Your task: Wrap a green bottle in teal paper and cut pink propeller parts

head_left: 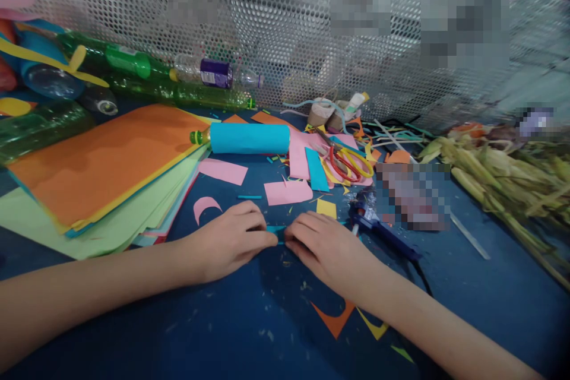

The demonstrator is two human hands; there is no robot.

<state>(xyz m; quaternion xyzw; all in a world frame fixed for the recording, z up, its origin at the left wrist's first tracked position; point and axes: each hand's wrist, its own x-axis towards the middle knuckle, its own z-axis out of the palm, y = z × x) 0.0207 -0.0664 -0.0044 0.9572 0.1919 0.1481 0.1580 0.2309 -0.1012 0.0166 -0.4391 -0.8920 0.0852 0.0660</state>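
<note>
Between my two hands a narrow blue paper strip shows at the middle of the table. My left hand is closed on its left part, thumb and fingers pressed together. Close beside it, my right hand pinches the strip from the right, with fingers curled; a bit of blue shows past its knuckles. Behind the hands lie pink paper pieces and a yellow scrap. A bottle wrapped in blue paper lies on its side farther back. Right of my right hand is a blue glue gun.
Stacked coloured sheets cover the left side. Plastic bottles lie along the perforated metal screen. Scissors rest among scraps, corn husks at the right. Orange cut paper lies near the front.
</note>
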